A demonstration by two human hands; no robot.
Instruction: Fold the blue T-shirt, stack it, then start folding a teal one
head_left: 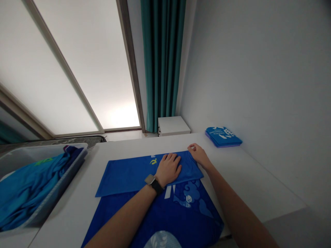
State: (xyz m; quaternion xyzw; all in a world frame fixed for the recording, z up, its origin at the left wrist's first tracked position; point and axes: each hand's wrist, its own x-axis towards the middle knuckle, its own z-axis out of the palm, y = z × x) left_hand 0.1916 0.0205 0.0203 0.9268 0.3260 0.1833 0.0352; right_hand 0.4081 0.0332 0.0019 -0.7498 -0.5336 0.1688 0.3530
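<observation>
A blue shirt point(129, 174) lies on the white table in front of me. Its far part is folded over as a lighter blue band, and the darker printed part spreads toward me. My left hand point(169, 169), with a watch point(150, 179) on the wrist, rests flat on the folded band, fingers spread. At the band's far right corner, my right hand point(198, 154) has its thumb and fingers pinched together on the cloth edge. The near end of the shirt runs out of view under my forearms.
A plastic bin point(84, 148) holding crumpled blue clothes point(33, 182) stands at left. A folded blue stack point(223, 136) sits on the table point(248, 179) at far right, beside the wall. Beyond the table are a white cabinet point(173, 124) and a green curtain point(162, 69).
</observation>
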